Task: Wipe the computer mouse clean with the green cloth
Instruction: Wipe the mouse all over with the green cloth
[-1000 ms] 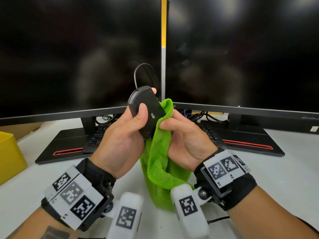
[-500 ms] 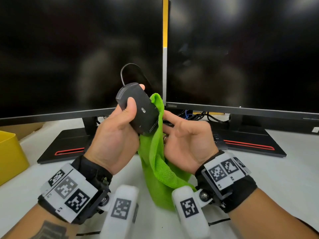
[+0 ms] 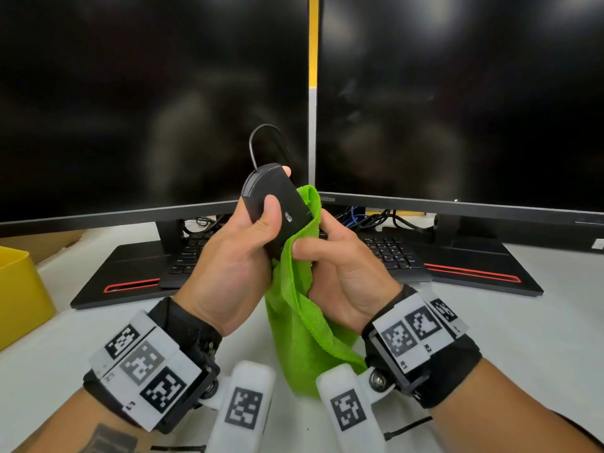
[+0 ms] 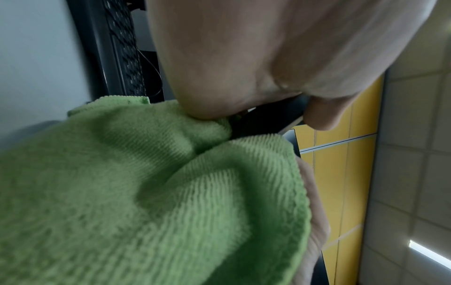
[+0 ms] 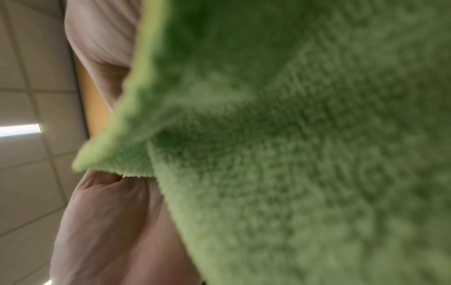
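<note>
A black wired computer mouse [image 3: 281, 204] is held up in front of the monitors, underside toward me, its cable looping above it. My left hand [image 3: 238, 256] grips it, thumb across the underside and a fingertip over the top. My right hand [image 3: 336, 266] holds the green cloth [image 3: 300, 308], thumb pinching it against the mouse's right edge. The cloth hangs down between both wrists. The left wrist view shows the green cloth [image 4: 146, 192] under my palm and a sliver of the black mouse [image 4: 263, 121]. In the right wrist view the green cloth [image 5: 292, 154] fills most of the frame.
Two dark monitors [image 3: 457, 103] stand close behind on black bases with red stripes. A black keyboard [image 3: 389, 253] lies under them. A yellow bin [image 3: 19, 289] sits at the left edge. The white table [image 3: 523, 338] spreads to the right.
The mouse dipped left and then came back toward the centre. My right thumb, lifted off half a second ago, now presses the cloth against the mouse's right side again.
</note>
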A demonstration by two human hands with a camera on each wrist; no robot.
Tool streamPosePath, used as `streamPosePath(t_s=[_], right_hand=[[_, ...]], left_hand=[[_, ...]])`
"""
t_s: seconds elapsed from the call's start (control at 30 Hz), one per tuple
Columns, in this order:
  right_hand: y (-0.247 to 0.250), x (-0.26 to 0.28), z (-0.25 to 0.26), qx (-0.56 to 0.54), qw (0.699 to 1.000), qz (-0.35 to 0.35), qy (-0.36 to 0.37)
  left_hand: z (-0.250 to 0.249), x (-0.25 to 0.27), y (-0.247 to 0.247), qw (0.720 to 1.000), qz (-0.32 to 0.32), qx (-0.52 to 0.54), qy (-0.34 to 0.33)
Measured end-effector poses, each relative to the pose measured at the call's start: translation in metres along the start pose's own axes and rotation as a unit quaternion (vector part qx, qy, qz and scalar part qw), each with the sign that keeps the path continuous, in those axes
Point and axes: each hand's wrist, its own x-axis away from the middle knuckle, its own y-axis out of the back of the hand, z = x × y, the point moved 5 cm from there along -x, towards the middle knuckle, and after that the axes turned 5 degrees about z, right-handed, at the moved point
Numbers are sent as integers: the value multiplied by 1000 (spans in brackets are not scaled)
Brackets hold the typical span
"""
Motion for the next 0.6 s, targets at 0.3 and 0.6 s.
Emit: streamPosePath(t_s=[0.3,0.6], right_hand=[[-4,0,-1,14,1000,-13,-5],[-2,-1,-3,-5,1000,-14,7]], left_hand=[[2,2,-3,1000,-8,-1,3],[0,1,1,1000,-2,28,15]])
